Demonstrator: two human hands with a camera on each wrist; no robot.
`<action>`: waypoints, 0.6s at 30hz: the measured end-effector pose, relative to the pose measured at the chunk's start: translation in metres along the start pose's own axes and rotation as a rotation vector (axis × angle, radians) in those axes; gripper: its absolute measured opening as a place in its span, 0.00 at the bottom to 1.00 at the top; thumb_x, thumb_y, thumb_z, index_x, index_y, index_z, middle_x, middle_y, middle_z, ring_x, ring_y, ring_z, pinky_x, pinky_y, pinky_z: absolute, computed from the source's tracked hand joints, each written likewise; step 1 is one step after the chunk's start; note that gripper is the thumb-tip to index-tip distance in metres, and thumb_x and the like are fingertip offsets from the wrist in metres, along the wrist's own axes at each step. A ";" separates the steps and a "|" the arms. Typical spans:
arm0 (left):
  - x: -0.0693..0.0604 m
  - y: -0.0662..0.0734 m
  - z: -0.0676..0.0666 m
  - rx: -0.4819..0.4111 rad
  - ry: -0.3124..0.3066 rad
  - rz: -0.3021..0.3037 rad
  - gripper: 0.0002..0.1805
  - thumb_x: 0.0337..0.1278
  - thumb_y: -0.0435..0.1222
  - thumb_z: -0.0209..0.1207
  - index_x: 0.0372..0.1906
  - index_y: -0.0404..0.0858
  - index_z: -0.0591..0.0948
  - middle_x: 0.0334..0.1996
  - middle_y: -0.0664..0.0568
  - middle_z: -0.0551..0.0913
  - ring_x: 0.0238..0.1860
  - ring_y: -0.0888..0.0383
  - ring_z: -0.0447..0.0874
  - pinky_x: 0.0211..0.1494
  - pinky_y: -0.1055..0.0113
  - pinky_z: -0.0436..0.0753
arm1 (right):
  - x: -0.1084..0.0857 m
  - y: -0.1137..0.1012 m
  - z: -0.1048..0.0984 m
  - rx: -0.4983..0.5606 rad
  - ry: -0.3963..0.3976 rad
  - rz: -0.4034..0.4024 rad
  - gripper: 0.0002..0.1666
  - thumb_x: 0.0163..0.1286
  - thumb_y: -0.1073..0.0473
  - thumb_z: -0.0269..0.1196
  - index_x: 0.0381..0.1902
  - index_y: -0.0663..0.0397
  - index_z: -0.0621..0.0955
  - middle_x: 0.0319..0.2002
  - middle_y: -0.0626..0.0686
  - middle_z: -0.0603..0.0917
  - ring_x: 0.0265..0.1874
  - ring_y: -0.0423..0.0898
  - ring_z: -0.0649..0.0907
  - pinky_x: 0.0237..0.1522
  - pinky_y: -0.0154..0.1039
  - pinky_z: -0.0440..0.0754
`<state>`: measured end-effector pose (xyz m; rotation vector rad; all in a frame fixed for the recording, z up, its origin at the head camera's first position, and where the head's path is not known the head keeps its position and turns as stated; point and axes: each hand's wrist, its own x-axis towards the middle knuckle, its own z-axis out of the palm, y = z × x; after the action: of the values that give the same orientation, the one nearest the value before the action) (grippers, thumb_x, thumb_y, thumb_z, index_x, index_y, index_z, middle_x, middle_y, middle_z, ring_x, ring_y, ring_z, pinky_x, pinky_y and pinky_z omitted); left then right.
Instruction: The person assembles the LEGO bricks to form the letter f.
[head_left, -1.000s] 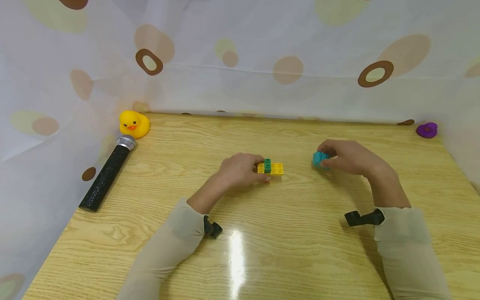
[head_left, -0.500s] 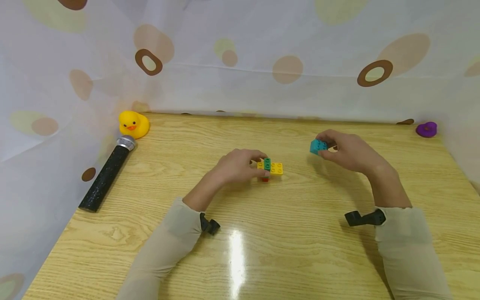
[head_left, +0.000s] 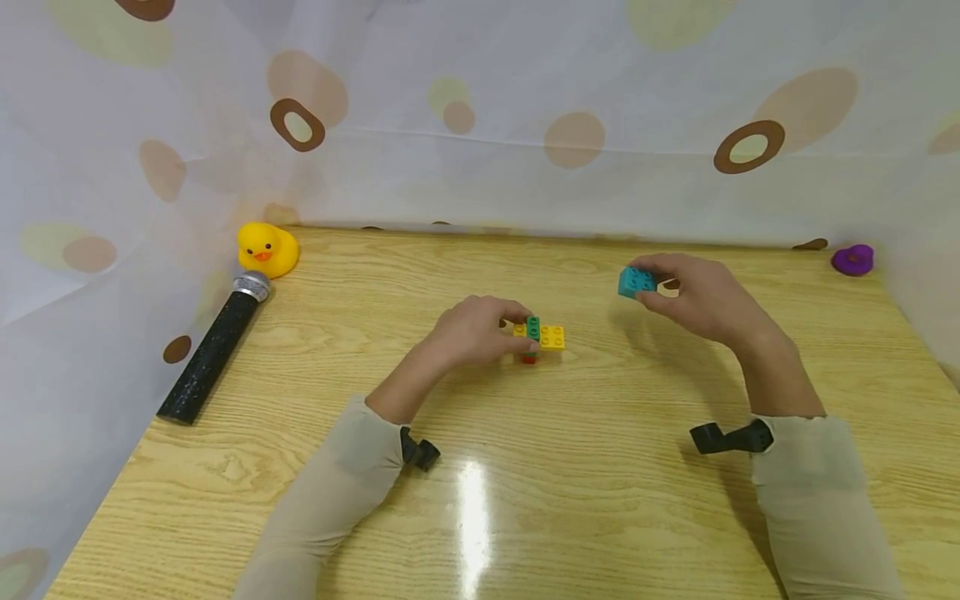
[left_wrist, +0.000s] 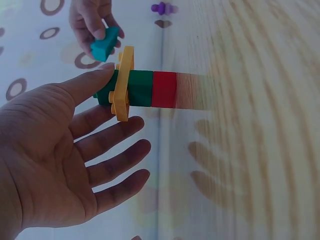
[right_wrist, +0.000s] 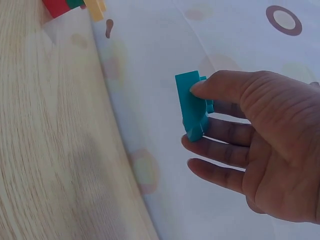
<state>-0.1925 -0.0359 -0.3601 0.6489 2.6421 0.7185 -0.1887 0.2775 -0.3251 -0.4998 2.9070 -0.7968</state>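
Observation:
A small stack of toy building bricks stands upright on the wooden table (head_left: 480,417). In the left wrist view a red brick (left_wrist: 164,90) forms its base, with a green brick (left_wrist: 140,88) above it. A longer yellow brick (head_left: 553,337) lies crosswise over that, topped by another green brick (head_left: 533,327). My left hand (head_left: 476,332) pinches this top brick between thumb and index finger, its other fingers spread loosely. To the right of the stack, my right hand (head_left: 702,298) holds a teal brick (right_wrist: 191,107) above the table, studs visible in the head view.
At the back left sits a yellow rubber duck (head_left: 268,250), with a black microphone (head_left: 217,350) in front of it. A small purple duck-shaped toy (head_left: 853,260) is at the back right corner. A spotted white curtain (head_left: 510,92) hangs around the table.
My right hand has lifted the teal brick up off the table and turned it slightly. My left hand has shifted its thumb and fingers onto the stack's top green brick; the stack stays put.

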 end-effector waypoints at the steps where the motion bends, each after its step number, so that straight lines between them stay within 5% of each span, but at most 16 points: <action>1: 0.000 0.000 0.000 0.003 0.001 -0.002 0.29 0.63 0.56 0.64 0.67 0.53 0.79 0.63 0.58 0.82 0.61 0.55 0.81 0.57 0.56 0.81 | 0.000 -0.001 0.000 0.001 0.006 -0.005 0.28 0.76 0.55 0.61 0.70 0.58 0.73 0.65 0.63 0.78 0.62 0.61 0.78 0.64 0.59 0.74; 18: -0.001 0.003 0.001 0.079 0.033 -0.005 0.29 0.63 0.56 0.65 0.66 0.53 0.80 0.60 0.58 0.85 0.53 0.58 0.85 0.41 0.67 0.80 | 0.003 -0.011 0.010 0.028 0.044 -0.088 0.26 0.75 0.57 0.62 0.68 0.56 0.76 0.62 0.59 0.81 0.55 0.59 0.82 0.60 0.59 0.78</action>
<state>-0.1904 -0.0341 -0.3591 0.6573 2.7132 0.6310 -0.1870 0.2626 -0.3278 -0.6196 2.9266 -0.8694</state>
